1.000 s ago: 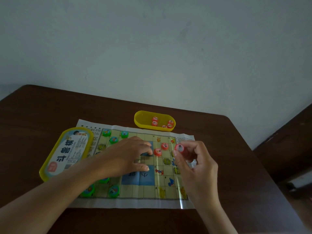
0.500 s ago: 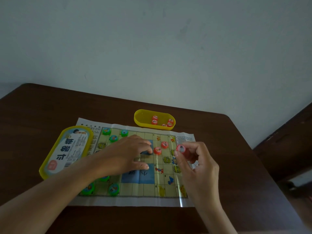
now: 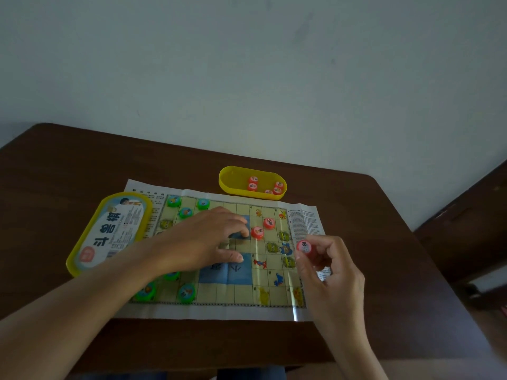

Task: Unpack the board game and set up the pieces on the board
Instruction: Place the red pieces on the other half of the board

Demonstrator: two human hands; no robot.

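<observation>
A dark brown wooden table is set against a pale wall; a dark piece of furniture is seen beside it at right

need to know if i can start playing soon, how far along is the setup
Done: the paper board is unfolded, green pieces stand on its left side and two red pieces sit on the right half. In hand: the right hand pinches another red piece above the board's right edge while the left hand rests on the board. Still to do: about five red pieces wait in the yellow tray.
</observation>
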